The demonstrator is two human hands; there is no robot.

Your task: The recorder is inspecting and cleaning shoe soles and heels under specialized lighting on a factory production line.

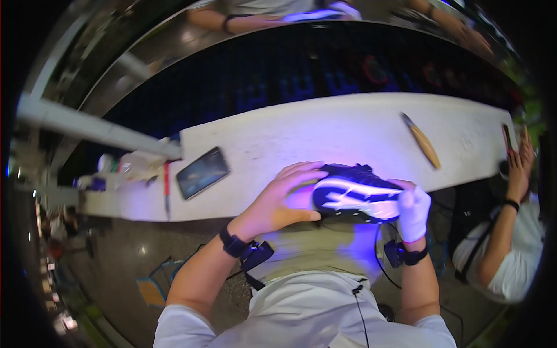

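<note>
A dark sneaker [360, 197] with a white, studded-looking sole edge is held up on its side in front of my body, just off the near edge of the white table [348, 124]. My left hand [284, 200] grips its left end, with the fingers over the top and the thumb at the bottom edge. At the other end, my right hand [413, 211], partly covered by a white glove, is closed round the shoe; some of its fingers are hidden behind it. Violet light falls on the shoe and both hands.
A wooden-handled knife [422, 141] lies at the right of the table. To the left are a dark phone [202, 173], a slim red-handled tool [166, 188] and a clear bag [136, 165]. A co-worker's arm [503, 223] rests at the right end. Behind the table runs a dark surface [243, 78].
</note>
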